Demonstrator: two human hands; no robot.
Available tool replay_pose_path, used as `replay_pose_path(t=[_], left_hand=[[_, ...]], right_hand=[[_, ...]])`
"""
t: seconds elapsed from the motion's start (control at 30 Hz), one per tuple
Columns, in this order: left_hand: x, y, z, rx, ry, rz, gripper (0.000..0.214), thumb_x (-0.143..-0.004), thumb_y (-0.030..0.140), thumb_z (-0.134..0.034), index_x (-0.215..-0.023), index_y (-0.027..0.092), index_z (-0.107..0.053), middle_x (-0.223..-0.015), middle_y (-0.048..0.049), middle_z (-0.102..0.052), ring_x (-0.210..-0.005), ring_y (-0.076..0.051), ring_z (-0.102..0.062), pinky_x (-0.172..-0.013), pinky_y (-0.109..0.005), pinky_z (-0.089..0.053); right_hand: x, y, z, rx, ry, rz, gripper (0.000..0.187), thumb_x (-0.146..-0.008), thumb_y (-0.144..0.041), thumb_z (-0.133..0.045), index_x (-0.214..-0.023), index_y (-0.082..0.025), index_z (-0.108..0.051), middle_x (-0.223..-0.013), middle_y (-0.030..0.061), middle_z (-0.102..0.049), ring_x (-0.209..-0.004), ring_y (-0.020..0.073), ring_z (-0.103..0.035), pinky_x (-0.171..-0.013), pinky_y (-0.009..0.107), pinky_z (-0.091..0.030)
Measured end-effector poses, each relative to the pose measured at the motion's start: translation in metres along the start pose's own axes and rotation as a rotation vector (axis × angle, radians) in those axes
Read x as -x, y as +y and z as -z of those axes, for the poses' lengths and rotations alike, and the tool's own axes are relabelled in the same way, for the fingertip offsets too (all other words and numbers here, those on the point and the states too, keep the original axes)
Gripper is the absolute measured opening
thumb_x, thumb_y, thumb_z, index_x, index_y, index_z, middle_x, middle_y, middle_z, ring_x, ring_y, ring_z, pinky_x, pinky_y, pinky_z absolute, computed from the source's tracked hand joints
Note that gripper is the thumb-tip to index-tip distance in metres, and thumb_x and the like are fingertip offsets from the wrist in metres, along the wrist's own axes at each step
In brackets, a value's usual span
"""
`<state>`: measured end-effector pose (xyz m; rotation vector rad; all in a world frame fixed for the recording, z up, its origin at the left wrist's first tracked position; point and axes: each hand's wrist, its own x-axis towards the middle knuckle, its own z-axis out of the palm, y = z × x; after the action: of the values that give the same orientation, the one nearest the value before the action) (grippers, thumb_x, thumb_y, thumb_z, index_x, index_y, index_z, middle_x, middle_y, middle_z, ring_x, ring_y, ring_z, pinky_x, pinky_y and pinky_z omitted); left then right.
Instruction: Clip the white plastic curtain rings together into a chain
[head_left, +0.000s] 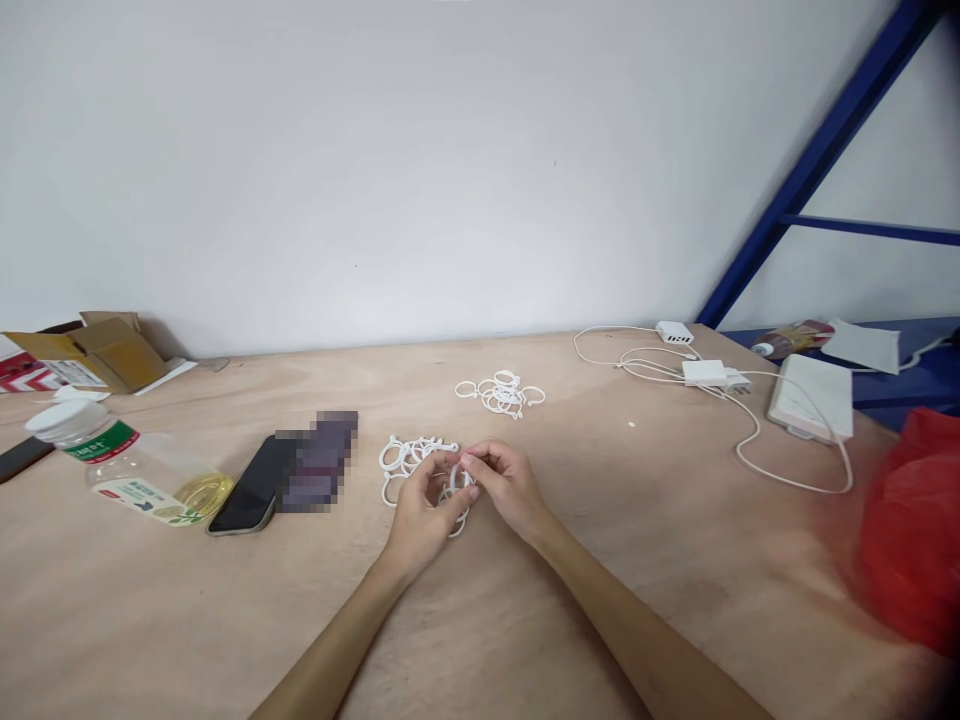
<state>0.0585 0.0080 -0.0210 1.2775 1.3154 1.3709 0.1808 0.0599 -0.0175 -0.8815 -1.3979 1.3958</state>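
— White plastic ring (455, 482), where?
— Mid-bench on pale plywood bench (525, 620), clamped between fingers of left hand (421, 520) and right hand (511, 487).
— Long axis?
— None to speak of: round, tilt hidden by fingertips.
— Nearer hand?
— Neither. Both closed on it, left from seven o'clock, right from four.
— Counted?
— One ring held. Two loose heaps of like white rings: near heap (409, 458) just beside at ten o'clock, far heap (501, 393) well apart at one o'clock. Too tangled for a count per heap.
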Motion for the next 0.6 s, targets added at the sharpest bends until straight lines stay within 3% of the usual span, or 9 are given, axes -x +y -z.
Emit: replay_pose_path(t=[0.2, 0.33, 0.4, 0.5, 0.6], left_hand=[[-0.001, 0.006, 0.002, 0.044, -0.058, 0.035, 0.040, -0.070, 0.034, -0.070, -0.103, 0.012, -0.063, -0.102, -0.0110, -0.067, -0.096, -0.024, -0.062, -0.084, -0.034, -0.049], [0.000, 0.000, 0.007, -0.253, 0.015, -0.078, 0.034, -0.073, 0.031, -0.068, -0.104, 0.017, -0.064, -0.105, -0.0091, -0.068, -0.098, -0.024, -0.062, -0.088, -0.038, -0.048], [0.000, -0.005, 0.009, -0.473, 0.061, -0.182, 0.031, -0.075, 0.028, -0.067, -0.105, 0.020, -0.064, -0.107, -0.0082, -0.066, -0.101, -0.024, -0.060, -0.091, -0.041, -0.047], [0.000, -0.012, 0.011, -0.708, 0.082, -0.336, 0.033, -0.075, 0.026, -0.066, -0.108, 0.021, -0.063, -0.114, -0.0087, -0.062, -0.108, -0.026, -0.054, -0.096, -0.045, -0.043], [0.001, -0.013, 0.010, -0.819, 0.085, -0.418, 0.035, -0.076, 0.027, -0.066, -0.110, 0.021, -0.061, -0.116, -0.0090, -0.060, -0.109, -0.027, -0.052, -0.096, -0.047, -0.042]], right_hand=[[-0.001, -0.003, 0.002, -0.116, -0.073, -0.050, 0.020, -0.071, -0.035, -0.067, -0.064, -0.017, -0.063, -0.065, 0.0003, -0.062, -0.065, 0.0142, -0.055, -0.065, 0.027, -0.043], [-0.006, 0.003, 0.008, -0.028, -0.060, -0.051, 0.019, -0.073, -0.037, -0.064, -0.072, -0.018, -0.067, -0.072, 0.0024, -0.066, -0.069, 0.0167, -0.058, -0.068, 0.029, -0.045], [-0.013, 0.010, 0.019, 0.203, 0.047, 0.021, 0.020, -0.076, -0.035, -0.060, -0.080, -0.018, -0.069, -0.081, 0.0057, -0.067, -0.076, 0.0197, -0.059, -0.073, 0.033, -0.046], [-0.024, 0.020, 0.041, 0.739, 0.290, 0.186, 0.029, -0.078, -0.029, -0.055, -0.101, -0.016, -0.068, -0.102, 0.0124, -0.061, -0.096, 0.0255, -0.054, -0.089, 0.041, -0.042], [-0.031, 0.027, 0.055, 1.122, 0.318, 0.142, 0.042, -0.082, -0.030, -0.052, -0.122, -0.018, -0.058, -0.127, 0.0156, -0.049, -0.116, 0.0312, -0.043, -0.097, 0.047, -0.035]])
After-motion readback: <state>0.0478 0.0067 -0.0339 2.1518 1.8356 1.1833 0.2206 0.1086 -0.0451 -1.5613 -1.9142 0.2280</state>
